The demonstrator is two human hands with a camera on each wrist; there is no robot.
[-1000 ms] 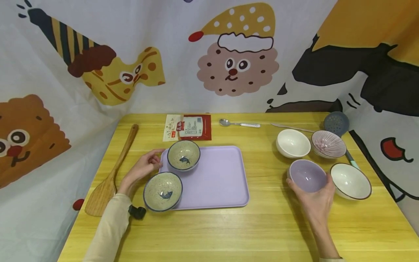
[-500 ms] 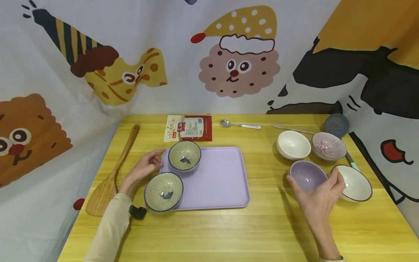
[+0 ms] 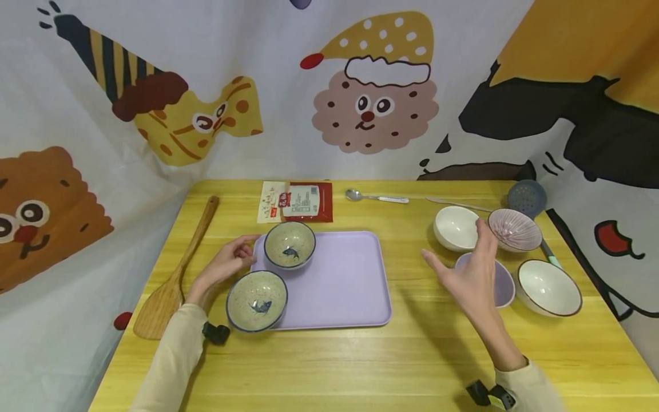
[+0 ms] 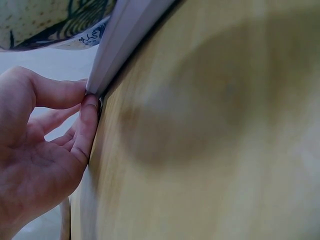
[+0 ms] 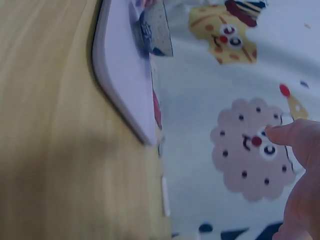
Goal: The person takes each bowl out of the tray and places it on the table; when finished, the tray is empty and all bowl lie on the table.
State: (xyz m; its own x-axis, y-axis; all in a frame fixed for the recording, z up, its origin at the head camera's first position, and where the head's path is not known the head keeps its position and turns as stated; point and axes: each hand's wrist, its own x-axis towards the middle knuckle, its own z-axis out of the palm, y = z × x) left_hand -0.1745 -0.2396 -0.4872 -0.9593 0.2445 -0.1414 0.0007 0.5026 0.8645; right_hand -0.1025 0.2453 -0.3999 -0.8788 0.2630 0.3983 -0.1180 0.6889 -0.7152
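My left hand (image 3: 228, 264) pinches the left edge of the lilac tray (image 3: 340, 280) between thumb and fingers; the left wrist view shows the thumb on the tray's rim (image 4: 111, 57). On the tray's left side sit two speckled bowls with blue fish, a far bowl (image 3: 290, 245) and a near bowl (image 3: 257, 301) that overhangs the tray's corner. My right hand (image 3: 471, 274) hovers with spread fingers, holding nothing, and partly hides the purple bowl (image 3: 504, 284) in the head view. In the right wrist view its thumb (image 5: 292, 135) points away from the tray.
Around the purple bowl stand a white bowl (image 3: 453, 229), a striped bowl (image 3: 515, 230) and a dark-rimmed white bowl (image 3: 550, 288). A skimmer (image 3: 527, 196) lies behind them. A knife (image 3: 458, 203), a spoon (image 3: 376, 197) and a seasoning packet (image 3: 295, 202) line the back. A wooden spatula (image 3: 172, 280) lies left.
My right hand has let go of the purple bowl, then lifted and shifted left with its fingers spread. The purple bowl stays in place. My left hand has stayed at the tray edge.
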